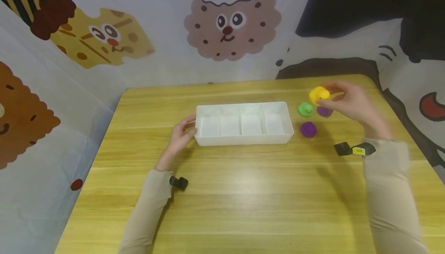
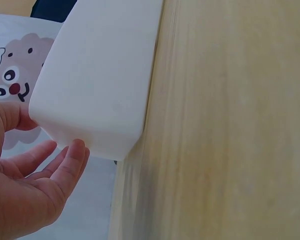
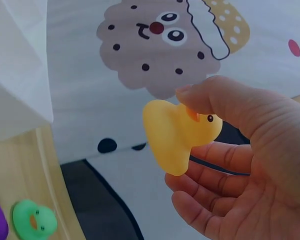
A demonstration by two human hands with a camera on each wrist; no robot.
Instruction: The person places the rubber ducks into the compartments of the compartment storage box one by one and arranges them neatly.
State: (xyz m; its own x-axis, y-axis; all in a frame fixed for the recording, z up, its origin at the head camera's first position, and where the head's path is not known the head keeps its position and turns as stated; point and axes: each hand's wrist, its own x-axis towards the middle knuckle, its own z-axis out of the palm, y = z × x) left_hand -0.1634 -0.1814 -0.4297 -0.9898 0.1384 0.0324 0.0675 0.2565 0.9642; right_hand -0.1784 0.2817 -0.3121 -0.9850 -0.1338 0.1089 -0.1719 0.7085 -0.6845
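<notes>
My right hand [image 1: 354, 101] pinches a yellow rubber duck [image 3: 167, 135] between thumb and fingers, held above the table. Just below it, a green rubber duck [image 1: 306, 109] sits on the tabletop, also at the lower left of the right wrist view. A purple toy [image 1: 308, 130] lies nearer me, and a second purple toy [image 1: 325, 111] is partly covered by the right hand. My left hand [image 1: 181, 134] is at the left end of a white divided box [image 1: 243, 140], thumb at its rim corner and relaxed fingertips against the end wall.
The box stands on a wooden table [image 1: 243, 200], left of the ducks, its several compartments in a row. Behind and beside the table hangs a cartoon-printed cloth [image 1: 167, 41]. Small black cameras are strapped to both wrists.
</notes>
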